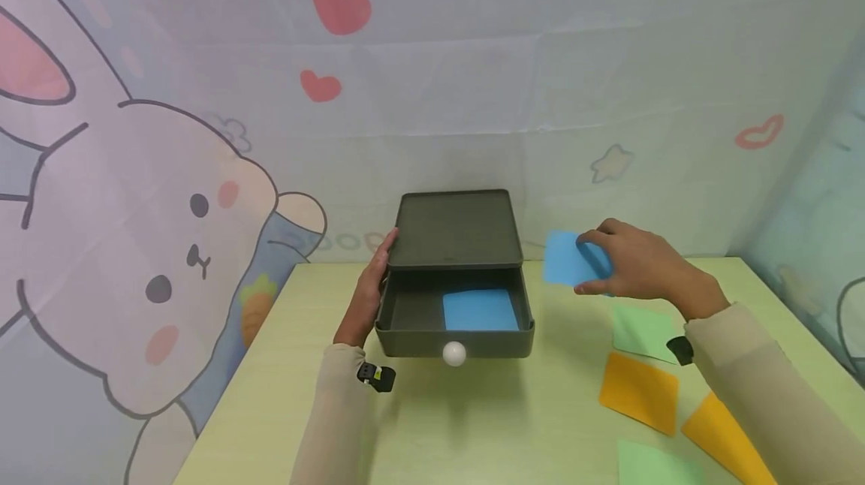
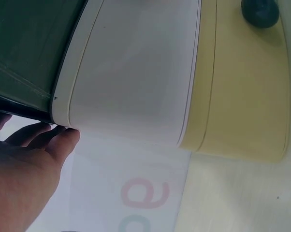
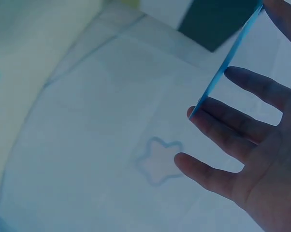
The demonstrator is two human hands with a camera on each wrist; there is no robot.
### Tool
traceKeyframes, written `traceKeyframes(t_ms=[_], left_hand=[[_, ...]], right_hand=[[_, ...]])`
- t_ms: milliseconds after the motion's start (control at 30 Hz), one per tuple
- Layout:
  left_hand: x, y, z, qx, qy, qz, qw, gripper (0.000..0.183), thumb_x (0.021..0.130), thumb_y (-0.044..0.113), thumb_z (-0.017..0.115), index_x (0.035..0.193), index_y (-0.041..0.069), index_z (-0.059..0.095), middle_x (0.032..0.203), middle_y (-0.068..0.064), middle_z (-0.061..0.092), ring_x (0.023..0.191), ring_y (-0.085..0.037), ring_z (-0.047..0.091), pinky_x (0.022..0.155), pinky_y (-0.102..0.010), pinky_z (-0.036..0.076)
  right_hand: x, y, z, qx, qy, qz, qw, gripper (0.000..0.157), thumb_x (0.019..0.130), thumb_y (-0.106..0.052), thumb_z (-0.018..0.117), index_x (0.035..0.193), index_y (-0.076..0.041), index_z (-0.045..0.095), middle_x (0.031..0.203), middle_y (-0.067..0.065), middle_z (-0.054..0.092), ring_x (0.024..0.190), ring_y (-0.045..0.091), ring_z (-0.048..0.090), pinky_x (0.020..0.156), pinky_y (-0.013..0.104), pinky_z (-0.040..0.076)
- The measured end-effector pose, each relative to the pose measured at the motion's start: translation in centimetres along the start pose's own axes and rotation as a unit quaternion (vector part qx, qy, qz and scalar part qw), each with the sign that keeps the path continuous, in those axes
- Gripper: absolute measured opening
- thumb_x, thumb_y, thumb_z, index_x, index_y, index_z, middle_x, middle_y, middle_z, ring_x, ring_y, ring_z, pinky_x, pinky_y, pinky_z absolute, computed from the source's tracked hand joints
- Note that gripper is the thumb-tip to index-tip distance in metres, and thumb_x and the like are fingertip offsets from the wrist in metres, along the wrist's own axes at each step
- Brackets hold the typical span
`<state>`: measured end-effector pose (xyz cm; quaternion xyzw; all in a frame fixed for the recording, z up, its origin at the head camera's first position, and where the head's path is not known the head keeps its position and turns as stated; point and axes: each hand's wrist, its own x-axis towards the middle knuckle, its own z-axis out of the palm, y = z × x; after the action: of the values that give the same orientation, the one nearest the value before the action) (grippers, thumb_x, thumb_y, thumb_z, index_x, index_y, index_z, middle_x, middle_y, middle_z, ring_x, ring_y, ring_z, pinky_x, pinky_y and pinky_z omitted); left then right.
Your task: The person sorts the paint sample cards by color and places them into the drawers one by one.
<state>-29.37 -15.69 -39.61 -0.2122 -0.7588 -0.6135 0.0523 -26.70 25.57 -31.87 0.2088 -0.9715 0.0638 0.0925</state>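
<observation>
A dark grey-green drawer unit (image 1: 456, 230) stands at the table's back with its drawer (image 1: 415, 305) pulled out, a white round knob (image 1: 455, 353) on the front. Inside the drawer, toward the right, lies a blue card (image 1: 480, 310). My left hand (image 1: 368, 293) rests along the unit's left side; in the left wrist view its fingertips (image 2: 63, 140) touch the dark unit's edge. To the right of the unit, my right hand (image 1: 631, 263) pinches another blue card (image 1: 564, 258) by its edges, above the table. In the right wrist view that card shows edge-on between thumb and fingers.
Below the dark unit, a white unit (image 2: 131, 72) and a yellow one (image 2: 247, 96) with a dark knob (image 2: 260, 12) are stacked. Green cards (image 1: 642, 331) and orange cards (image 1: 638, 393) lie on the table (image 1: 270, 410) at right. A printed cloth (image 1: 432, 109) hangs behind.
</observation>
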Motion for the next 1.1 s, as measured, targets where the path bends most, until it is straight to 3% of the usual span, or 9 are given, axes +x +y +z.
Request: traceKeyframes(t_ms=[333,600,1100], left_hand=[[0.0,-0.1,-0.1,-0.007,-0.002,0.001,1.0,0.057,0.109,0.049,0.018,0.162,0.028,0.021,0.17,0.0,0.017,0.158,-0.028,0.016,0.124,-0.064,0.017],[0.0,-0.1,0.1,-0.012,-0.001,-0.004,0.9999,0.057,0.109,0.048,0.018,0.162,0.027,0.021,0.17,-0.001,0.017,0.158,-0.028,0.015,0.125,-0.062,0.017],[0.1,0.0,0.1,-0.005,-0.001,-0.001,1.0,0.059,0.108,0.049,0.018,0.162,0.026,0.02,0.17,-0.001,0.017,0.158,-0.029,0.014,0.124,-0.064,0.016]], right_hand=[[0.5,-2.9,-3.5,0.026,0.015,-0.026,0.999,0.074,0.078,-0.056,0.079,0.135,-0.013,0.06,0.133,0.018,0.058,0.111,0.035,0.061,0.09,0.055,0.058],[0.7,-6.0,-3.8,0.043,-0.009,-0.05,0.998,0.071,0.077,-0.057,0.08,0.132,-0.015,0.064,0.128,0.015,0.061,0.105,0.03,0.062,0.086,0.05,0.06],[0.7,-11.9,-3.3,0.048,-0.05,-0.152,0.986,0.066,0.079,-0.059,0.078,0.129,-0.019,0.064,0.122,0.007,0.062,0.098,0.019,0.062,0.083,0.039,0.057]])
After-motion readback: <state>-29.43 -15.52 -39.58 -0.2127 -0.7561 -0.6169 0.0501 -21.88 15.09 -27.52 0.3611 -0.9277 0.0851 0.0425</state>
